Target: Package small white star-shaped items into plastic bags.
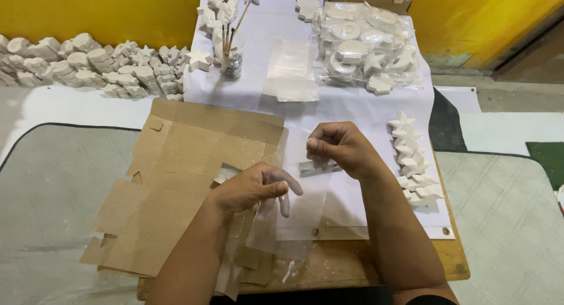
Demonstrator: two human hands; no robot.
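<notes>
While the left hand [252, 187] rests half open on a clear bag [305, 205] near the counter's [452, 258] front edge, fingers loosely spread and pressing the film flat, the right hand [341, 146] hovers just above it, curled almost closed, fingertips pinching the bag's upper end; whether anything else is in that grip cannot be told. The bag lies on white paper [364, 111] beside flattened cardboard [188, 164] covering the counter's left side. A row of white stars [414, 161] runs along the right edge. At the back sit a stack of bags [292, 70], packed shapes [367, 46] and a jar [231, 58] of sticks.
</notes>
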